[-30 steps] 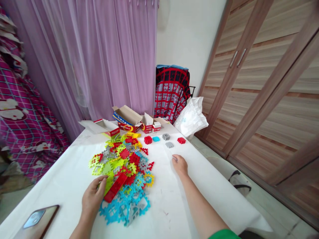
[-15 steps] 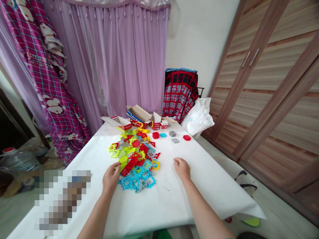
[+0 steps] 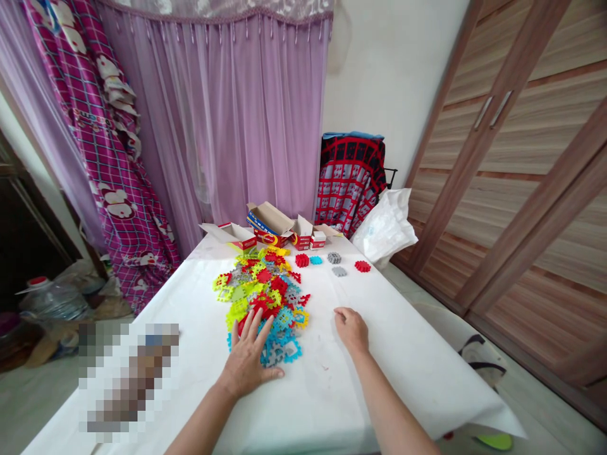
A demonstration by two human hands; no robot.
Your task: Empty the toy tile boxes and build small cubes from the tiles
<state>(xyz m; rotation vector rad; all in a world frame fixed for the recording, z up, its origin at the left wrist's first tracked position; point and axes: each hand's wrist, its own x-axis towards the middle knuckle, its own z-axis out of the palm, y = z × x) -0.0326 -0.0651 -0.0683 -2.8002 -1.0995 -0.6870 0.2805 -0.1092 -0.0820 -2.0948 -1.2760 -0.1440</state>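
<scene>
Red, blue, yellow, green and grey plastic pieces (image 3: 265, 294) lie in a big messy heap on the white desk (image 3: 308, 411), and I look down at them through the head camera. Many have bumpy edges, like gears, and some have holes. My left hand (image 3: 249, 357) is over the near end of the heap, thumb out to the side. Its grip is spread wide, with no piece in it. Red plastic peeks out between the fingers, but I cannot tell if they touch it. My right hand (image 3: 352, 328) is to the right of the heap, apart from it. Its fingers are curled in, so I cannot tell how far its grip is closed or if something small is inside. Past it, a red gear stack (image 3: 302, 260) sits beside a blue gear (image 3: 315, 260). Next come a grey gear stack (image 3: 334, 257) and, nearer me, a flat grey gear (image 3: 339, 271). One red gear (image 3: 363, 266) sits farther right. Open cardboard boxes (image 3: 270, 221) stand at the far end, in front of a purple curtain (image 3: 265, 114).
</scene>
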